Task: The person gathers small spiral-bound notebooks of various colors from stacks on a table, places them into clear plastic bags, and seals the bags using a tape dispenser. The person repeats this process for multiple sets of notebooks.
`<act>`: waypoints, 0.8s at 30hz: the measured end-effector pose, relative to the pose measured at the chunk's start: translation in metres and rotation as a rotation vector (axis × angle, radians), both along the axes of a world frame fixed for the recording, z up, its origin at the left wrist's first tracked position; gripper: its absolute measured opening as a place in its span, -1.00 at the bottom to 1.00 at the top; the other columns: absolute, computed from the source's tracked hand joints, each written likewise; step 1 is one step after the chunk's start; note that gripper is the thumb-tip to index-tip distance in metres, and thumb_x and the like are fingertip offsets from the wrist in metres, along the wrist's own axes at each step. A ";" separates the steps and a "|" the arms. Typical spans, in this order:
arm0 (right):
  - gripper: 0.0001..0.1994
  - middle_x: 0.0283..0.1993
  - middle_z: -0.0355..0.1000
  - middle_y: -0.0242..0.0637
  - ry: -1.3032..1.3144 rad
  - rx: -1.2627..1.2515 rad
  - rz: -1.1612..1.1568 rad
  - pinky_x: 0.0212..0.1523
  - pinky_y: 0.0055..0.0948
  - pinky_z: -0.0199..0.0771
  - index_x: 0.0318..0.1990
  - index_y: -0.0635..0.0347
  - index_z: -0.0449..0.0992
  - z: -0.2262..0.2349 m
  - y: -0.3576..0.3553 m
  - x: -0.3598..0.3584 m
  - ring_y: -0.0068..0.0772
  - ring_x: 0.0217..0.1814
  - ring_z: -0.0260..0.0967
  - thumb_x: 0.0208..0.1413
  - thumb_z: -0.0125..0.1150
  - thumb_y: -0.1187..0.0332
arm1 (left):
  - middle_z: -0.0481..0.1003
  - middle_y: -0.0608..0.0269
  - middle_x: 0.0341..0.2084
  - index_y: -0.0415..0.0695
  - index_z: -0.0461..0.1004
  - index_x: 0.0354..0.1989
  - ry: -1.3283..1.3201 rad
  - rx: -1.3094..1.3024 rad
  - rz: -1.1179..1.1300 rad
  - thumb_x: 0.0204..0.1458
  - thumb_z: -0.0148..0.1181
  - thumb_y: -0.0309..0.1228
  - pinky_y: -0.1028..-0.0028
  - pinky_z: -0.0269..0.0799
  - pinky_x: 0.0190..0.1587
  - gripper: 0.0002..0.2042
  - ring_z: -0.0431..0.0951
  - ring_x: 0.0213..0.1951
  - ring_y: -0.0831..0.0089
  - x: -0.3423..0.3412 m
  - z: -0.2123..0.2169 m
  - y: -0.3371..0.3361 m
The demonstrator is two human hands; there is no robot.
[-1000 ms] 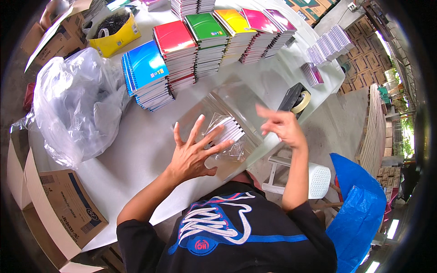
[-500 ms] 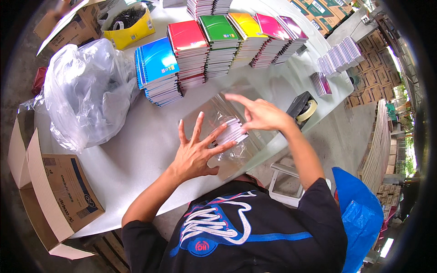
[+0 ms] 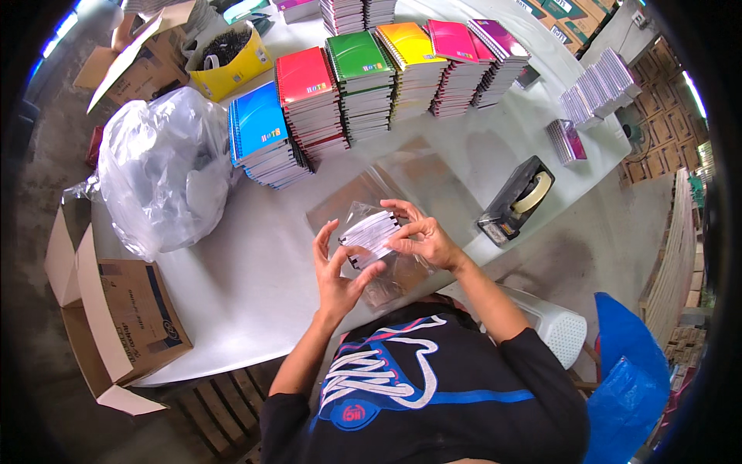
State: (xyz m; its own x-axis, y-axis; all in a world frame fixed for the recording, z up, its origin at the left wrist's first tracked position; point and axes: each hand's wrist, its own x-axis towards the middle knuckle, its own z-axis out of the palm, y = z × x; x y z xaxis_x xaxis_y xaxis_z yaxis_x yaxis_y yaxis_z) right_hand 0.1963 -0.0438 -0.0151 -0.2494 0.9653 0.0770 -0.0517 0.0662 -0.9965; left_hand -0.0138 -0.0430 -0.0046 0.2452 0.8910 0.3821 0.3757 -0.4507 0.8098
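Observation:
A small bundle of spiral notebooks [image 3: 368, 237], white page edges up, sits in clear plastic film between my hands near the table's front edge. My left hand [image 3: 337, 280] curves around its left side, fingers and thumb against the bundle. At its right end, my right hand [image 3: 431, 243] is closed with thumb and fingertips on the film. Beneath lies a flat transparent sheet [image 3: 452, 193]. A black tape dispenser [image 3: 502, 209] with a pale roll stands to the right of my right hand.
Stacks of blue [image 3: 263, 127], red [image 3: 304, 73], green [image 3: 359, 56], yellow [image 3: 410, 44], pink [image 3: 451, 40] and purple notebooks [image 3: 498, 39] line the far side. A plastic bag [image 3: 166, 166] and an open carton [image 3: 143, 309] stand left. Wrapped bundles [image 3: 599, 89] sit far right.
The bundle has been raised and tilted from the sheet, nearer my body. My left hand went from spread flat over it to curving around it; my right hand closed on its right end.

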 end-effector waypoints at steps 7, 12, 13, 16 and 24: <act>-0.80 -0.09 0.36 -0.34 0.001 -0.122 -0.049 0.09 -0.35 0.24 -0.28 0.11 0.61 0.018 0.026 -0.009 -0.42 0.02 0.27 -0.15 0.33 0.41 | 0.38 0.08 -0.09 -0.17 0.42 -0.36 -0.229 -0.309 0.165 -0.20 0.39 -0.44 0.42 0.33 -0.14 -0.74 0.38 -0.07 0.38 0.012 -0.004 0.013; -0.25 -0.24 0.39 -0.31 0.180 -0.304 -0.056 -0.14 -0.55 0.36 0.22 0.13 0.13 0.014 0.040 -0.012 -0.55 -0.18 0.34 -0.20 0.35 0.49 | 0.41 -0.01 -0.10 -0.20 0.16 0.10 -0.460 -0.588 0.061 -0.23 0.42 -0.47 0.50 0.40 -0.19 -0.31 0.46 -0.18 0.41 0.010 0.005 0.026; -0.30 -0.26 0.41 -0.30 0.189 -0.345 -0.036 -0.14 -0.53 0.37 0.18 0.15 0.19 0.014 0.043 -0.012 -0.54 -0.19 0.35 -0.21 0.35 0.49 | 0.42 -0.02 -0.10 -0.20 0.12 0.15 -0.482 -0.635 0.033 -0.23 0.43 -0.47 0.50 0.40 -0.17 -0.26 0.47 -0.18 0.40 0.010 0.010 0.029; -0.45 -0.29 0.46 -0.28 0.150 -0.409 0.056 -0.16 -0.50 0.38 0.04 0.20 0.38 0.013 0.053 -0.009 -0.53 -0.23 0.38 -0.23 0.37 0.48 | 0.52 0.04 -0.27 -0.29 0.37 0.00 -0.301 -0.786 -0.059 -0.21 0.41 -0.46 0.51 0.39 -0.18 -0.47 0.49 -0.23 0.44 0.005 0.018 0.041; -0.81 -0.32 0.49 -0.44 -0.666 -0.063 0.137 -0.03 -0.36 0.27 -0.29 0.01 0.60 0.046 0.058 0.001 -0.54 -0.21 0.42 -0.15 0.32 0.35 | 0.59 0.31 -0.41 -0.06 0.62 -0.29 -0.097 -0.195 0.047 -0.17 0.35 -0.46 0.47 0.36 -0.23 -0.79 0.50 -0.30 0.42 0.010 0.005 0.035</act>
State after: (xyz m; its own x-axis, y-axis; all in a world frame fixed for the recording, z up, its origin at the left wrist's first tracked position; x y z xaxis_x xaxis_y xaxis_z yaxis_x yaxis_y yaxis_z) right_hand 0.1976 0.0144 0.0308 -0.3441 0.9195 -0.1903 0.5705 0.0437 -0.8202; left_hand -0.0040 -0.0085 0.0003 0.1722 0.9598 0.2215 0.3090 -0.2661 0.9131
